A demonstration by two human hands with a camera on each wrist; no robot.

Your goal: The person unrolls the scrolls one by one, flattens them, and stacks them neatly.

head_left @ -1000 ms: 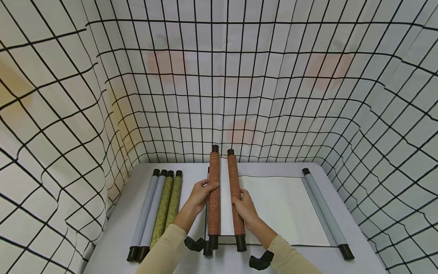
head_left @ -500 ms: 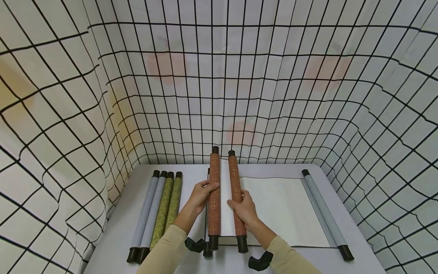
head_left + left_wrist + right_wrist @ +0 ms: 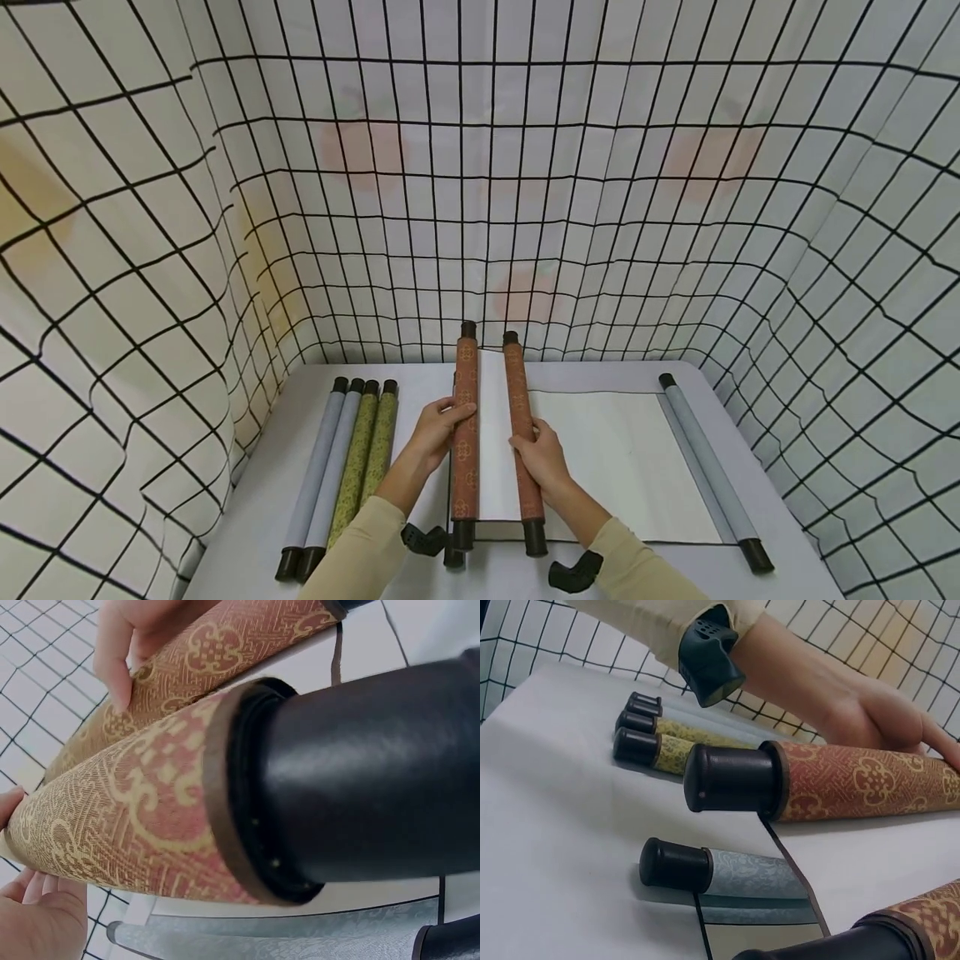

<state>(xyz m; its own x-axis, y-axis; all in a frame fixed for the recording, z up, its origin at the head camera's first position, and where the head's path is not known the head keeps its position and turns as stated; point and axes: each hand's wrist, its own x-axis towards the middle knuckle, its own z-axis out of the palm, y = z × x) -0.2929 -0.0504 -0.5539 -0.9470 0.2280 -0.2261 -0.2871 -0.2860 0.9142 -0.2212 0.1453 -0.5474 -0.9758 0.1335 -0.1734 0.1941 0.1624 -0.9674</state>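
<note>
A hanging scroll in red-brown patterned fabric is held up partly unrolled, with white paper [image 3: 498, 442] spanning its two rolls. My left hand [image 3: 437, 427] grips the left roll [image 3: 465, 450], thumb across its front. On the right roll [image 3: 521, 417], my right hand [image 3: 542, 457] holds on with its fingers behind the tube. Dark end knobs cap both rolls, and the left roll's knob [image 3: 367, 772] looms large in the left wrist view. Beneath lies an opened scroll with pale blue-grey ends; its white sheet [image 3: 622, 467] shows at the right and its left rod [image 3: 750, 871] in the right wrist view.
Two pale blue rolled scrolls [image 3: 318, 475] and two yellow-green ones [image 3: 360, 442] lie side by side on the table's left. The opened scroll's right rod [image 3: 708, 467] lies toward the right edge. Black netting [image 3: 495, 183] surrounds the table [image 3: 795, 550] at the back and sides.
The two red-brown rolls have moved slightly apart, so a wider strip of white paper shows between them. My right thumb has shifted on its roll.
</note>
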